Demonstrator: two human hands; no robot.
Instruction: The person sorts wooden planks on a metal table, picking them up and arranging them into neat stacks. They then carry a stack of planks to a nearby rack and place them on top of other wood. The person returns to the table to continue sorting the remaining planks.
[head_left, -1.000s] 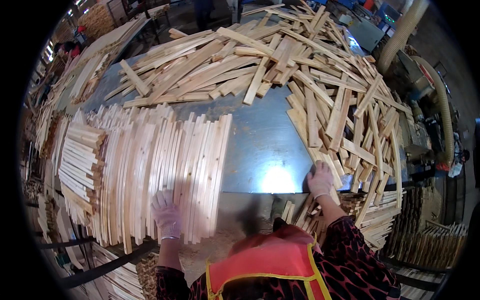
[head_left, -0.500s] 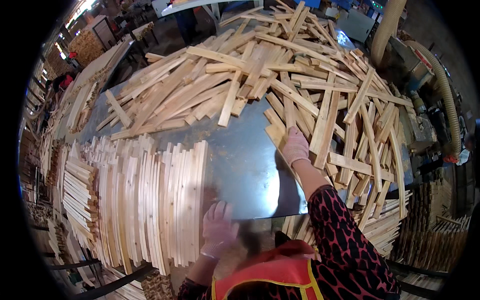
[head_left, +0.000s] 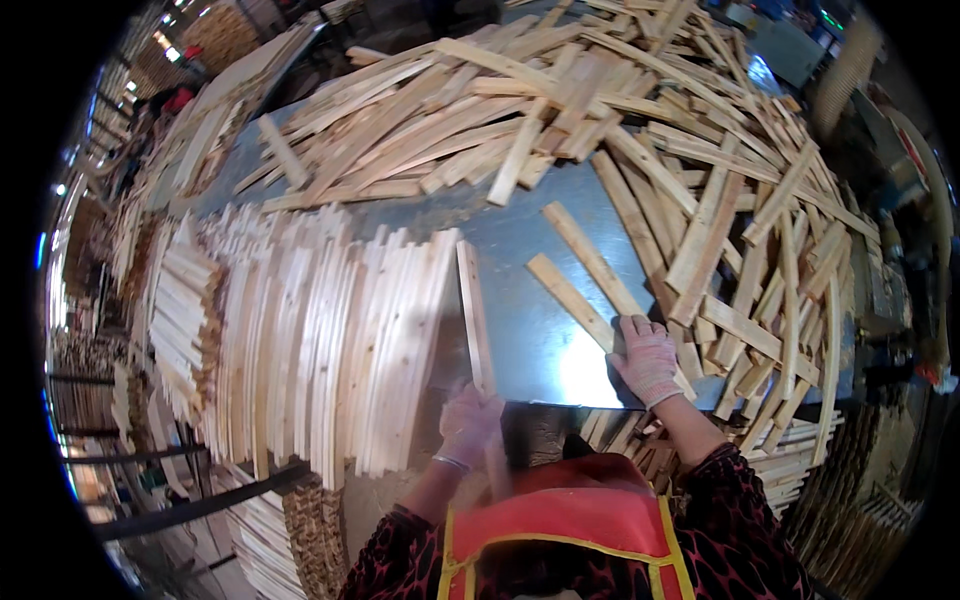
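My left hand (head_left: 470, 425), in a pale pink work glove, is closed around a wooden strip (head_left: 474, 318). That strip stands slightly apart from the right end of a row of upright-edged strips (head_left: 330, 340). My right hand (head_left: 648, 360), gloved the same way, grips at the near ends of two wooden strips, one longer (head_left: 590, 255) and one shorter (head_left: 566, 296). Both slant away to the far left across the metal tabletop (head_left: 530, 230). Their ends under the palm are partly hidden.
A loose heap of wooden strips (head_left: 580, 90) covers the far and right parts of the table. More stacked strips (head_left: 790, 470) sit below its right edge. A dark bar (head_left: 190, 517) crosses at the lower left, and a ribbed hose (head_left: 845, 80) hangs at the far right.
My right hand has drawn back toward me from the heap, bringing two strips with it. My left hand, earlier empty with fingers spread, now holds a strip beside the row.
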